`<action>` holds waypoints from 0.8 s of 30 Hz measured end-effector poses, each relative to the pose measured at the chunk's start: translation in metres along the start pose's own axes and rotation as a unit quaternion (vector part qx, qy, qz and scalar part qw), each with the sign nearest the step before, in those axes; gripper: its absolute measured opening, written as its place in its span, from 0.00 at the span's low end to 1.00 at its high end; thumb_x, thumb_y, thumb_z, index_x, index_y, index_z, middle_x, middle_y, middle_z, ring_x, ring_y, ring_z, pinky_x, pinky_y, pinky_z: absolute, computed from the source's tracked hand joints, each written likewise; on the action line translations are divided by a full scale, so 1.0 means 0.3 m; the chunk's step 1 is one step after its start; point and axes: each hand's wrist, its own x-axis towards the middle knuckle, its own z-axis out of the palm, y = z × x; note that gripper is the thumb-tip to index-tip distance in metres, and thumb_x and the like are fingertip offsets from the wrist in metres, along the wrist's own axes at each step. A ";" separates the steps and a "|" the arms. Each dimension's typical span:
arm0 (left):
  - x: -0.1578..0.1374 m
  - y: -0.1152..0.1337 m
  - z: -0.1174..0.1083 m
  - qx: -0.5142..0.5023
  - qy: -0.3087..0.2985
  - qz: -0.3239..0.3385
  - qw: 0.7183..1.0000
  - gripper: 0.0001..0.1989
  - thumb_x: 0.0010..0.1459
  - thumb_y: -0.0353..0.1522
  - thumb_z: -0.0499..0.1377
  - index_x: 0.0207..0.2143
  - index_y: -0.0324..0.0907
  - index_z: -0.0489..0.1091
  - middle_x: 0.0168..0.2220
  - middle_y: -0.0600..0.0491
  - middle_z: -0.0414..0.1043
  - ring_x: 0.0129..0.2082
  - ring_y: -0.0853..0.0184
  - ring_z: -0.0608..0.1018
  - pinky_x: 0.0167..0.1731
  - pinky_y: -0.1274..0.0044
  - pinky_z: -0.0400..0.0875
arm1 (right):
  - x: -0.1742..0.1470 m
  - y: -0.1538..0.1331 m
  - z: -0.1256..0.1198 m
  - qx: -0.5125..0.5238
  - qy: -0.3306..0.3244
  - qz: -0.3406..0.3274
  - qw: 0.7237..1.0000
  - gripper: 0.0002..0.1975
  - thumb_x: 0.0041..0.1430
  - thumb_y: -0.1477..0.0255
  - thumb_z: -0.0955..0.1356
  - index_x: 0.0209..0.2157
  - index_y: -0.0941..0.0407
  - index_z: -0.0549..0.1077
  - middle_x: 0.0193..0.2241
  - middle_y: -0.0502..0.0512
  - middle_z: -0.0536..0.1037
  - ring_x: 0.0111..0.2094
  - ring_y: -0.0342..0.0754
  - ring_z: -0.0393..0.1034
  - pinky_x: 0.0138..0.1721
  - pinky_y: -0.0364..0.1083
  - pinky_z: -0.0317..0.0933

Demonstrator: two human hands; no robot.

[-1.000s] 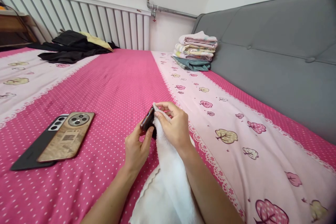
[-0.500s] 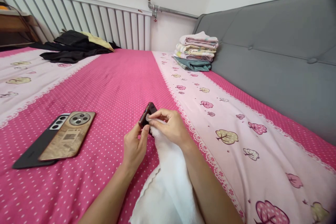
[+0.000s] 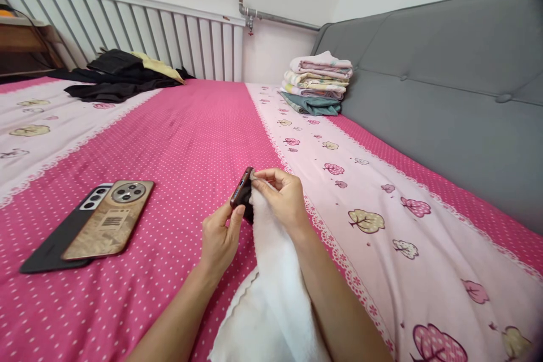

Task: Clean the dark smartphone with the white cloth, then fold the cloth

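Left hand [image 3: 219, 235] grips a slim, dark, brown-edged phone [image 3: 246, 197], its port edge [image 3: 241, 184] slanting up rightward to white fleecy cloth [image 3: 278, 271] pinched by right hand [image 3: 282, 198].

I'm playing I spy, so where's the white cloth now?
In the head view, the white cloth hangs from the right hand, its pinched end at the dark phone in the left hand, draping to the bottom centre.
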 end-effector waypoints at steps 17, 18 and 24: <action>0.006 0.003 -0.006 0.004 0.002 0.008 1.000 0.17 0.57 0.39 0.48 0.20 0.42 0.63 0.16 0.59 0.57 0.16 0.72 0.62 0.20 0.80 0.58 | -0.008 -0.015 0.008 -0.170 0.053 -0.089 0.980 0.07 0.55 0.72 0.66 0.32 0.55 0.77 0.31 0.53 0.79 0.33 0.45 0.73 0.38 0.45 0.66; 0.006 0.002 -0.007 0.004 0.004 0.003 1.000 0.17 0.57 0.40 0.48 0.20 0.42 0.63 0.16 0.60 0.57 0.16 0.72 0.62 0.20 0.80 0.57 | -0.007 -0.007 0.006 -0.197 0.052 -0.081 0.976 0.07 0.54 0.72 0.66 0.32 0.55 0.77 0.31 0.53 0.79 0.32 0.45 0.73 0.37 0.45 0.66; 0.007 0.002 -0.008 0.000 -0.004 -0.011 1.000 0.17 0.57 0.40 0.48 0.23 0.41 0.67 0.15 0.60 0.55 0.16 0.73 0.59 0.19 0.80 0.56 | 0.006 0.062 -0.023 -0.351 0.025 0.015 0.936 0.09 0.52 0.75 0.66 0.28 0.54 0.78 0.28 0.55 0.80 0.31 0.52 0.74 0.36 0.49 0.64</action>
